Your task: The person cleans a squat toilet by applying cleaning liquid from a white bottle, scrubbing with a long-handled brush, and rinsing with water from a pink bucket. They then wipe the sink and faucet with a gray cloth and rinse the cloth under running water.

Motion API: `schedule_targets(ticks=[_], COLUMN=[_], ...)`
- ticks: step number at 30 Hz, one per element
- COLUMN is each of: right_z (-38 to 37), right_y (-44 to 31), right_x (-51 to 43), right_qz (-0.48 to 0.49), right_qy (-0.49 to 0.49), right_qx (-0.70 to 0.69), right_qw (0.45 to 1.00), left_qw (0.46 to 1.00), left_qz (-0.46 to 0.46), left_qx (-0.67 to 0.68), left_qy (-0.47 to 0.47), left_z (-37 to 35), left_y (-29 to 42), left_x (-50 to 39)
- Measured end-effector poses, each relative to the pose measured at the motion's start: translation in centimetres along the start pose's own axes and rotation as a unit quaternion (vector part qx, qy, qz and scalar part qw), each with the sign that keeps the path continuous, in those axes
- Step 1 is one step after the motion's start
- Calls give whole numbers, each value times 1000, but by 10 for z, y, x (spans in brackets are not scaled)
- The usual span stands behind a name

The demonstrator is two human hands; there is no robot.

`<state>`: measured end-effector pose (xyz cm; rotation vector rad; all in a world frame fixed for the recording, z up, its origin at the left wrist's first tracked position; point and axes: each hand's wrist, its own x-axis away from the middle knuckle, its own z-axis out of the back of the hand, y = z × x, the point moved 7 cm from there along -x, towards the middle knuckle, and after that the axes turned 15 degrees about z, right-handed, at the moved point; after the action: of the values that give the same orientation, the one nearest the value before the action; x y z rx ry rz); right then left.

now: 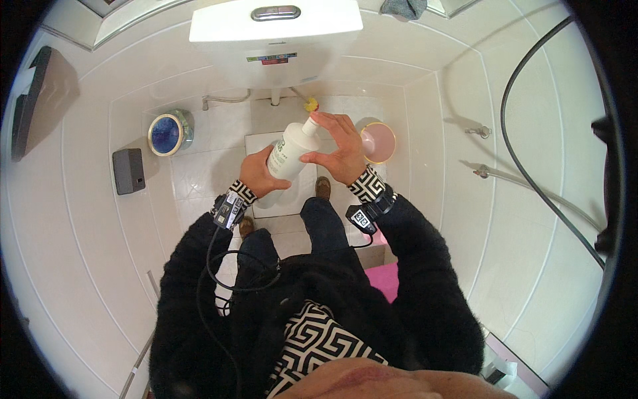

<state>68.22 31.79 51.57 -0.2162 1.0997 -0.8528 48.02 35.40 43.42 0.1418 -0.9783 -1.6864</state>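
A white plastic bottle (291, 154) with a narrow white top and printed writing is held tilted before me, its top towards the upper right. My left hand (261, 172) grips the bottle's body from the left, thumb across its lower part. Around the upper end is my right hand (341, 149), its fingertips on the narrow top and its thumb at the bottle's shoulder. The exact form of the top is partly hidden by my fingers.
Ahead is a white toilet cistern (276, 45) with a chrome button. A pink bin (379, 143) stands right on the tiled floor; a round container with a blue inside (165, 134) stands left. A dark hose (508, 114) hangs by the right wall.
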Motion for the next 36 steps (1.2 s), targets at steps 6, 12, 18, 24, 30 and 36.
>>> schedule_targets(ticks=[6,12,18,24,30,36], right_z=[11,0,5,97,206,219], right_y=[19,27,2,23,55,98], right_x=[-10,22,-2,-73,-192,-270], right_qz=[-43,-275,-221,-143,24,-54], right_qy=[24,64,6,62,249,319], right_qx=[14,-250,-335,-152,-30,80], right_qw=[999,926,916,976,968,943], left_qw=[1000,997,987,988,987,947], left_qz=[-27,-48,-85,-141,78,201], left_qx=[-10,50,126,63,141,232], left_qy=[-1,-22,-55,8,3,94], left_z=[13,13,11,31,57,67], left_y=[25,50,94,71,-80,-156], left_x=[-23,3,6,12,54,107])
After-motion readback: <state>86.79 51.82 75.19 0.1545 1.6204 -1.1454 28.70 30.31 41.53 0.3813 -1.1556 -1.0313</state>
